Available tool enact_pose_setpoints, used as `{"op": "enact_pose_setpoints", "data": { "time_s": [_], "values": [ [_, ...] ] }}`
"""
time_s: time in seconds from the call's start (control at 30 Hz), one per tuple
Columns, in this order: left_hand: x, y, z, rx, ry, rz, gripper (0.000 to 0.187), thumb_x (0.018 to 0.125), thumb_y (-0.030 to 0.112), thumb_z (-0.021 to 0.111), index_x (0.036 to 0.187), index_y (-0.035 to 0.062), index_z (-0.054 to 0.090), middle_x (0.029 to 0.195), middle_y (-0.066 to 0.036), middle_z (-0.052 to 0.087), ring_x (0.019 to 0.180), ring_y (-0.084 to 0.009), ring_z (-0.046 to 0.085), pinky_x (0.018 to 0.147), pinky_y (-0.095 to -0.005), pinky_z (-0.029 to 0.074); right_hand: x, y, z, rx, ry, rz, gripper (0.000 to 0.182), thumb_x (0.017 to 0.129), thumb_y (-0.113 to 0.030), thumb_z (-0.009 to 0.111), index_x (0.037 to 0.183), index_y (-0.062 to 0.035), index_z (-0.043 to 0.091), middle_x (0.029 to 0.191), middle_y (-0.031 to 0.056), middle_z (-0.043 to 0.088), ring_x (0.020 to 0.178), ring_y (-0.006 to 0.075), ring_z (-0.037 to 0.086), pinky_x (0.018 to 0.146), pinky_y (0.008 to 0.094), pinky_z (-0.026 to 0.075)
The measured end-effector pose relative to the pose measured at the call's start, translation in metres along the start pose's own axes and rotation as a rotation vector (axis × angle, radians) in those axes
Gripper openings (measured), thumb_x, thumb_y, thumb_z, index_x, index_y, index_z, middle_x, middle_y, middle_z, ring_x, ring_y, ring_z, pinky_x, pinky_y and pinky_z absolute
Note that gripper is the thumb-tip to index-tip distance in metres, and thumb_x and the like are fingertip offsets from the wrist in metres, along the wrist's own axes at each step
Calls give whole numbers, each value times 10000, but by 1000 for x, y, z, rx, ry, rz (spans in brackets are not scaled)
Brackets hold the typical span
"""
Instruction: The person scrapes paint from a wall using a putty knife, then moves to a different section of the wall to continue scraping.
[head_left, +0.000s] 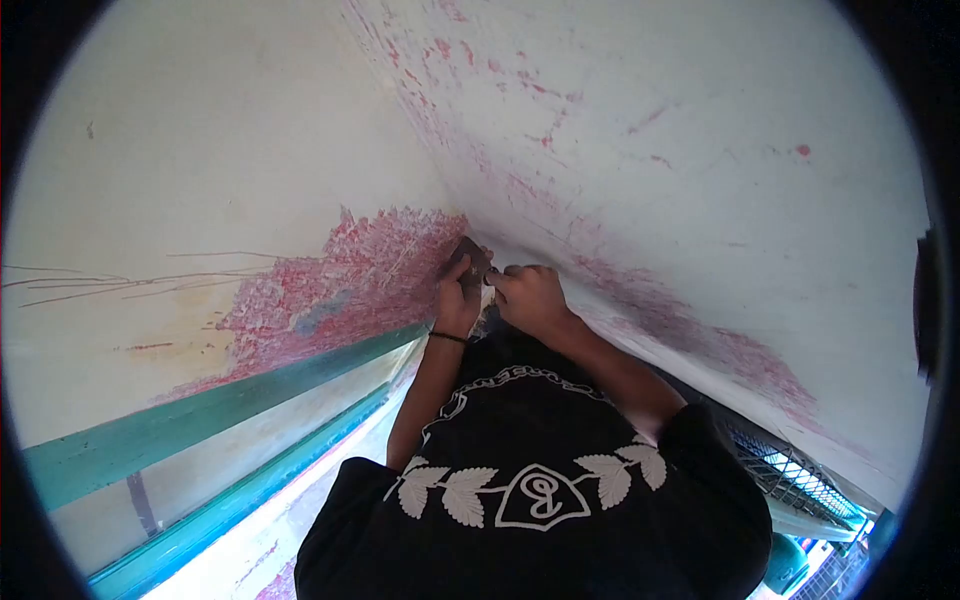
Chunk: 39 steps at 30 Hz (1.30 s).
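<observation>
Close to the wall corner, my left hand (457, 303) has its thumb and fingers closed around a dark, flat scraper (470, 256). A dark band circles the left wrist. My right hand (532, 298) is beside it, fingers curled in at the scraper's lower end, where a small pale piece shows just below. Both hands nearly meet in front of my chest. The left wall (250, 130) behind the scraper bears a large rough patch of red and whitish paint (370, 265).
The right wall (700, 200) slopes close by, with red streaks and scuffs. A green rail (220, 410) runs along the lower left. At the lower right are a black wire rack (790, 470) and a green rounded object (787, 562). My black printed shirt (540, 440) fills the bottom middle.
</observation>
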<state>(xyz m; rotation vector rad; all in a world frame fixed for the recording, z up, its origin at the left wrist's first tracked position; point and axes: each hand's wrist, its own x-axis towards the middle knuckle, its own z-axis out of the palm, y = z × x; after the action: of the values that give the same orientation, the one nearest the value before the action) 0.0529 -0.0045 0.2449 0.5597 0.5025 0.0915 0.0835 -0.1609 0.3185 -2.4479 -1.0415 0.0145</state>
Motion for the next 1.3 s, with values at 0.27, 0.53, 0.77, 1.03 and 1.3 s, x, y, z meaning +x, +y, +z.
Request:
{"op": "enact_pose_setpoints", "data": {
  "time_s": [0.27,0.53,0.77,1.03,1.3],
  "values": [
    [-5,0,-4,-9,-33,46,374,889,69,572,1249,-17,515,1125,-154,623,1077,-298,594,959,-408,455,-2,-17,-12,52,20,46,187,714,-137,651,886,-97,710,771,145,666,674,360,664,621,483,528],
    [2,-6,-21,-16,16,49,301,889,41,538,1184,-11,559,1145,-128,613,1102,-294,581,961,-406,455,9,-14,-6,45,-55,26,147,697,-126,644,823,-91,710,723,168,654,701,368,659,639,489,523],
    [22,-16,-39,40,-38,20,283,883,51,546,1160,-1,571,1057,-128,644,1052,-275,602,941,-390,462,14,13,20,68,-35,34,166,686,-134,652,838,-102,710,732,150,664,698,353,660,655,485,527],
    [39,-32,-65,-65,-162,85,286,879,50,556,1160,-5,554,1078,-147,637,1055,-282,605,891,-391,473,17,17,42,13,-71,2,163,684,-141,666,836,-104,712,720,142,668,672,352,661,655,489,533],
    [26,-35,-59,-55,22,21,295,884,27,542,1178,6,536,1054,-157,628,1038,-315,611,908,-409,478,8,21,56,14,-126,20,149,698,-186,668,825,-114,701,711,154,666,656,343,662,616,483,530]
  ]
}}
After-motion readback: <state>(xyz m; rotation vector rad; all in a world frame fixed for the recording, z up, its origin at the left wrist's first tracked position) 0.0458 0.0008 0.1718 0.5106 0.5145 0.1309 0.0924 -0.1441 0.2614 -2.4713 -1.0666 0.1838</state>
